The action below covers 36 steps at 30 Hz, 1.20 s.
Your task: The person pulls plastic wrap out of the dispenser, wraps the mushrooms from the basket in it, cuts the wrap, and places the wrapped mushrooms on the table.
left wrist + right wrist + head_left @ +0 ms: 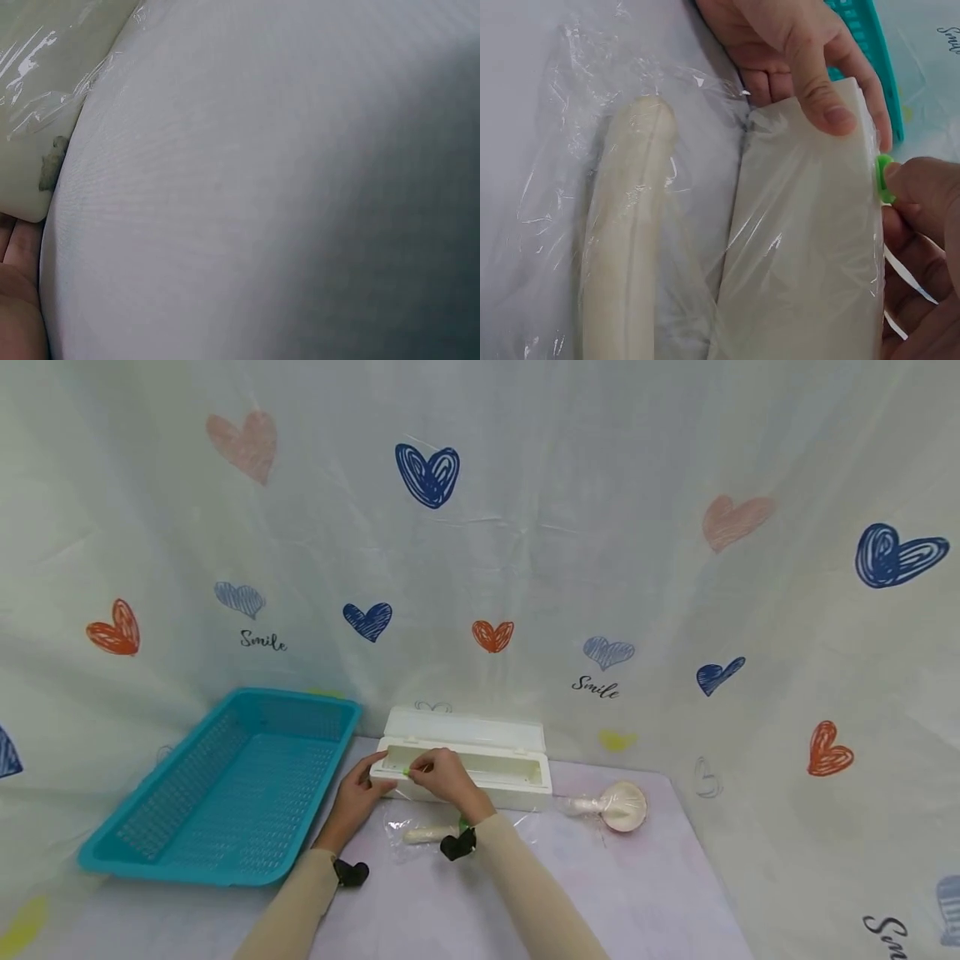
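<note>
A long white cling film box stands with its lid flipped up at the back. My left hand grips the box's left end, thumb on the front face and fingers over the rim. At the rim near that end, my right hand pinches a small green slider. Clear film hangs over the front of the box and spreads onto the table. On this film lies a pale, peeled banana-like piece, partly hidden by my right wrist in the head view. The left wrist view catches only fingers and a box corner.
A large turquoise basket stands at the left, close to my left forearm. At the right lies a pale round dish-like thing with bunched clear film at its side. A curtain with printed hearts hangs behind the table.
</note>
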Each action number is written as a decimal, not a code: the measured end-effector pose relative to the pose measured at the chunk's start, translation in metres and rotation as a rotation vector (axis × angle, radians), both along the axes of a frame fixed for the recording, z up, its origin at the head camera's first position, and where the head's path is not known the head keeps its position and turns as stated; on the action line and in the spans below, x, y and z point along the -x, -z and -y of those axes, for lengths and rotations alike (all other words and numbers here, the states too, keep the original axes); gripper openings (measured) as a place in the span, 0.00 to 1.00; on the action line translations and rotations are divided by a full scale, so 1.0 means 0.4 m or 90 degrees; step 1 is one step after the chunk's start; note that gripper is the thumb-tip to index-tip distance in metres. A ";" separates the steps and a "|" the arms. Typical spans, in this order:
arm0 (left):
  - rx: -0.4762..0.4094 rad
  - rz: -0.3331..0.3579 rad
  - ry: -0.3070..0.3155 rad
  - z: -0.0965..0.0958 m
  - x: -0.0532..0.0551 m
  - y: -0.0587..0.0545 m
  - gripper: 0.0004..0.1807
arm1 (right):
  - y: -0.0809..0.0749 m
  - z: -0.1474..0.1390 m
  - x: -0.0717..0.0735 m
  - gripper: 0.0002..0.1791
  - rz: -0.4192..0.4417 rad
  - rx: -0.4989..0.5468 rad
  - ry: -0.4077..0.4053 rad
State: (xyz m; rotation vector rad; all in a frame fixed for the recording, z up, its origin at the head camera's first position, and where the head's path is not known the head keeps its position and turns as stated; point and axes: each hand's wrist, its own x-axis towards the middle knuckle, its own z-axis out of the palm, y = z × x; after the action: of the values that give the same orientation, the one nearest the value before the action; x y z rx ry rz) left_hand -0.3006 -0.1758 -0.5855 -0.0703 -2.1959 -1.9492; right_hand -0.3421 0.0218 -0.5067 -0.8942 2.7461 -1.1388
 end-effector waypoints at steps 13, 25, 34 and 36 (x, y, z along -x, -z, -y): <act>-0.007 -0.003 0.004 -0.014 -0.005 0.003 0.33 | -0.008 -0.031 -0.005 0.06 0.040 0.008 -0.005; 0.000 -0.001 0.003 0.000 -0.002 0.004 0.33 | -0.005 -0.057 0.009 0.07 0.053 -0.005 -0.017; 0.016 0.006 -0.010 0.002 -0.006 0.001 0.33 | -0.009 -0.082 0.010 0.07 0.058 -0.008 -0.024; 0.008 0.002 -0.008 -0.001 -0.005 0.002 0.33 | -0.008 -0.085 0.011 0.07 0.057 -0.007 -0.027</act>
State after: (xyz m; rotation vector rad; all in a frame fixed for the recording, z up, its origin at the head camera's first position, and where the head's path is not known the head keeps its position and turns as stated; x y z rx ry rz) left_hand -0.2986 -0.1755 -0.5862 -0.0545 -2.2057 -1.9303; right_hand -0.3463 0.0559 -0.5037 -0.8746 2.6472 -1.1258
